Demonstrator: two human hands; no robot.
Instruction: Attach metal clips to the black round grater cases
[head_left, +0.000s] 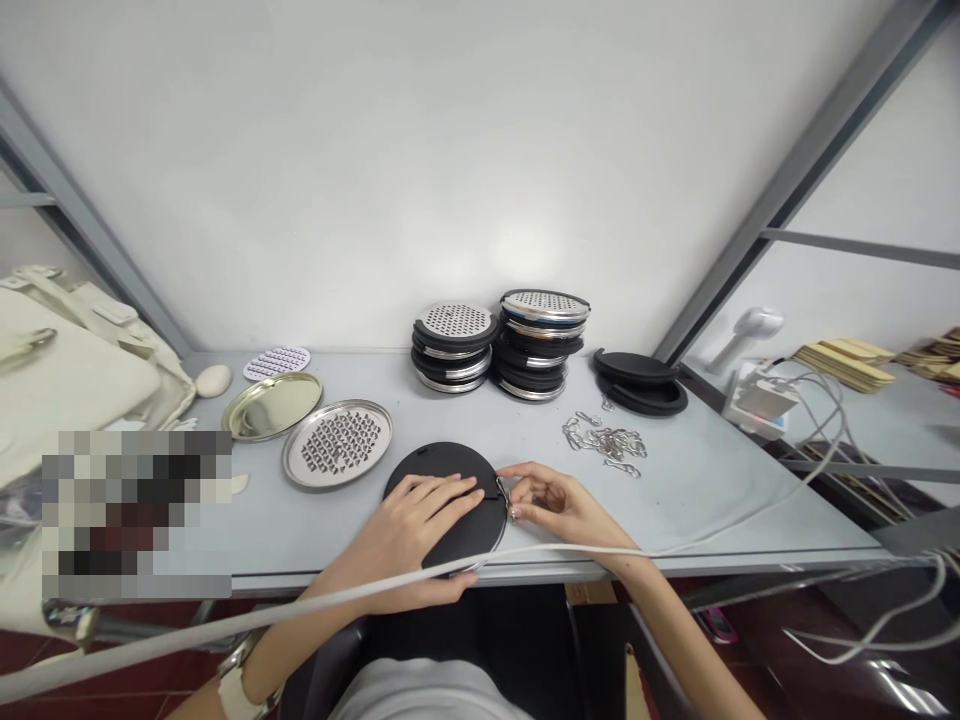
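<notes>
A round black disc [442, 462], likely a grater holder, lies at the table's near edge. My left hand [420, 520] rests across its top with fingers extended, the thumb at the near rim, and grips it. At the disc's right edge, my right hand [551, 500] pinches a small metal wire clasp [503, 489] between thumb and index finger. The clasp touches the rim; whether it is hooked in, I cannot tell. To the right lies a loose pile of similar metal clasps [611, 440]. A round metal grater plate [339, 444] lies left of the disc.
Two stacks of black-rimmed graters [456, 322] [544, 310] stand by the wall. Black holders [637, 370] sit back right. A shiny round plate [274, 405], a purple-holed disc [277, 363] and a white bag [67, 370] are left. A white cable [337, 597] crosses in front.
</notes>
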